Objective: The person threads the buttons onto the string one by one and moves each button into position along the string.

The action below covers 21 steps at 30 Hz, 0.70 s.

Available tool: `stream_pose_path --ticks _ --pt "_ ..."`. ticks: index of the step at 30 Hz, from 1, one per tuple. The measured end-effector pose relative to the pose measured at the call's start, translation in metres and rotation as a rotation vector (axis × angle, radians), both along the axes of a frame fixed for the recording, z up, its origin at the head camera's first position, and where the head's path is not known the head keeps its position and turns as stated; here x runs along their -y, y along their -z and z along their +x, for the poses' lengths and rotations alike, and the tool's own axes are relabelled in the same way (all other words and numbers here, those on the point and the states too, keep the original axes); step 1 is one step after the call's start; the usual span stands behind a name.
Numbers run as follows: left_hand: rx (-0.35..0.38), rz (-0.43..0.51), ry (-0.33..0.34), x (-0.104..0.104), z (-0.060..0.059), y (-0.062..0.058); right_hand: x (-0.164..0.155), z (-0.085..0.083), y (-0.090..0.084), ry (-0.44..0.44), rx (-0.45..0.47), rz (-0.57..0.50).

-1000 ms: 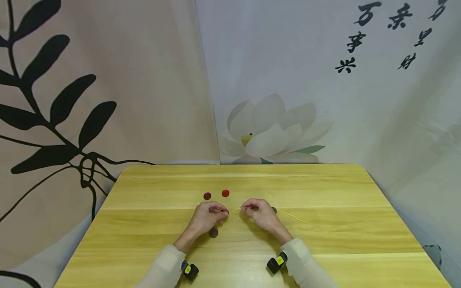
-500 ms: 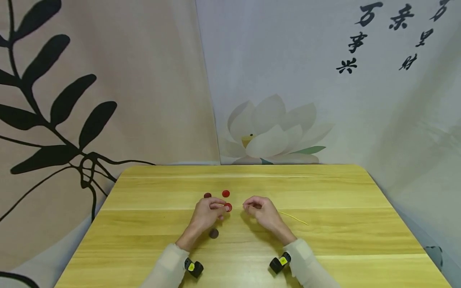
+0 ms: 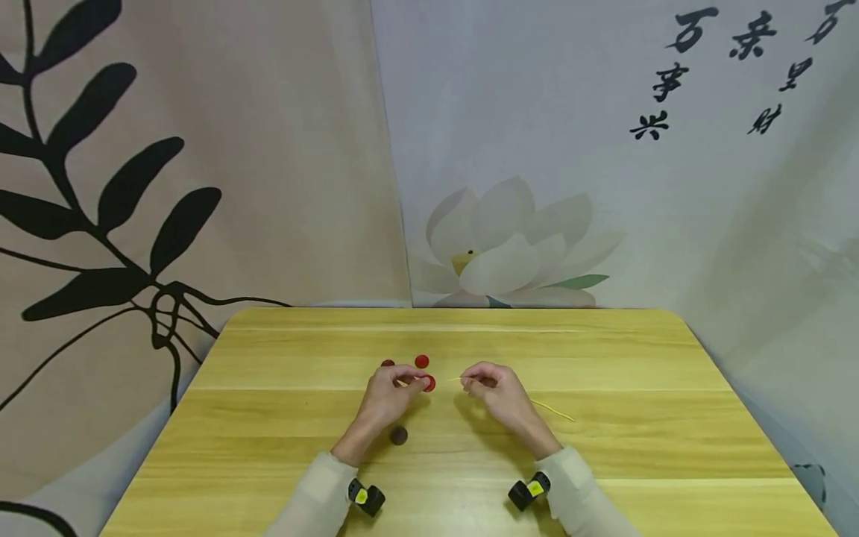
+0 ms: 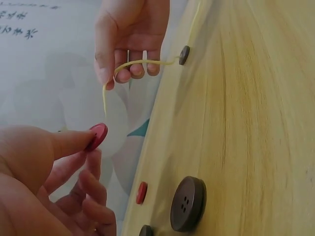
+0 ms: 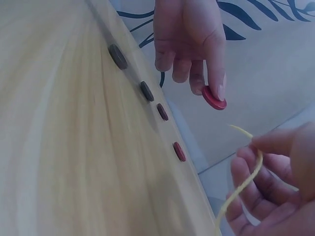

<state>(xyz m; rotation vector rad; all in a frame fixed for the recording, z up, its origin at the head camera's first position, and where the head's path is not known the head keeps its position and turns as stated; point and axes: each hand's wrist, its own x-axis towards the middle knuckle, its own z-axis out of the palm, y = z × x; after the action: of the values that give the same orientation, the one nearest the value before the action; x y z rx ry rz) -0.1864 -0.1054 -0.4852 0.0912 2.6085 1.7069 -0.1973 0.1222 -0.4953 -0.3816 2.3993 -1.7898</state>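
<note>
Between thumb and fingertips my left hand (image 3: 388, 397) pinches a red button (image 4: 99, 136), tilted and held above the table. Across from it, my right hand (image 3: 502, 395) pinches a yellow cord (image 5: 241, 187) near its end. The cord's tip points toward the red button, with a gap between them. Farther along, the cord runs to a dark button (image 4: 184, 55) resting on the table, hidden behind the right hand in the head view. A brown four-hole button (image 4: 188, 204) lies below the left hand.
Another red button (image 3: 422, 361) lies on the wooden table (image 3: 671, 418) beyond the left hand. A dark red button (image 3: 388, 363) is partly covered by that hand. The cord's tail (image 3: 553, 410) stretches right. A printed cloth (image 3: 302, 149) hangs behind the table.
Both hands have risen slightly away from me. The red button has turned to show its face in the head view. The dark button on the cord is now hidden behind the right hand.
</note>
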Motion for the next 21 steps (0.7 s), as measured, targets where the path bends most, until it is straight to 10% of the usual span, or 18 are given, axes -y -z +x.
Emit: stream_pose_path --ticks 10,21 --pt "0.006 -0.004 -0.028 -0.004 -0.004 -0.005 0.003 0.015 -0.041 0.028 -0.028 0.028" --pt "-0.007 -0.020 -0.030 -0.010 -0.004 -0.008 0.000 0.002 -0.008 0.030 -0.025 0.003"
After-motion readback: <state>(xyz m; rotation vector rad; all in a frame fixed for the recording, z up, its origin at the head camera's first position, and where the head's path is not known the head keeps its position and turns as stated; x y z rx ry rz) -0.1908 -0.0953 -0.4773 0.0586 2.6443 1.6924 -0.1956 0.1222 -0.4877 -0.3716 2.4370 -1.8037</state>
